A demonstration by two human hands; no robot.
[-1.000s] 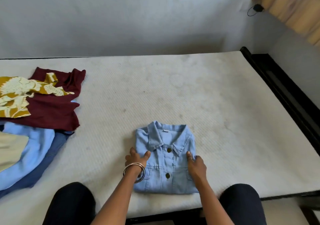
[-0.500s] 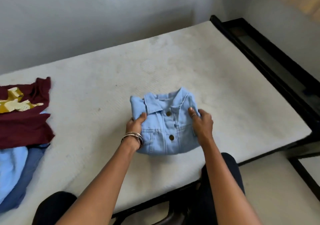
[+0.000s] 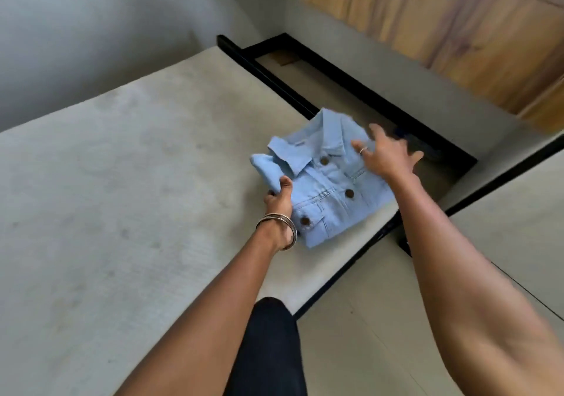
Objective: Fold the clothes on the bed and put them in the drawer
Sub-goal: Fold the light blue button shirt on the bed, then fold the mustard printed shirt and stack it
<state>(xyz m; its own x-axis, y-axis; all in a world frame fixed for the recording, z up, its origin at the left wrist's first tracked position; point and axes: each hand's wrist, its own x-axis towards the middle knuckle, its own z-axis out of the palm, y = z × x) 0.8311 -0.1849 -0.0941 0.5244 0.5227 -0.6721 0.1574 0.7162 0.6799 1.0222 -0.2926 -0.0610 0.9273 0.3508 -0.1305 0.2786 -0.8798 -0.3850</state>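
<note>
The folded light-blue denim jacket (image 3: 323, 188), buttons facing up, is raised a little above the right side of the mattress (image 3: 122, 182), near the bed's edge. My left hand (image 3: 279, 196) grips its left edge, thumb on top and fingers underneath. My right hand (image 3: 387, 157) is over the jacket's right edge with fingers spread wide; one ringed finger touches the fabric by the collar. No drawer is visible.
The black bed frame (image 3: 351, 90) runs along the right side of the mattress, with a gap beside it. Wooden furniture (image 3: 457, 23) stands at the upper right against the wall. Pale floor (image 3: 503, 228) lies to the right. My dark-trousered knee (image 3: 268, 350) is below.
The jacket has moved right, from the middle of the mattress toward its right edge. My right hand has let go and spread its fingers. The view swung right; the pile of clothes left the frame.
</note>
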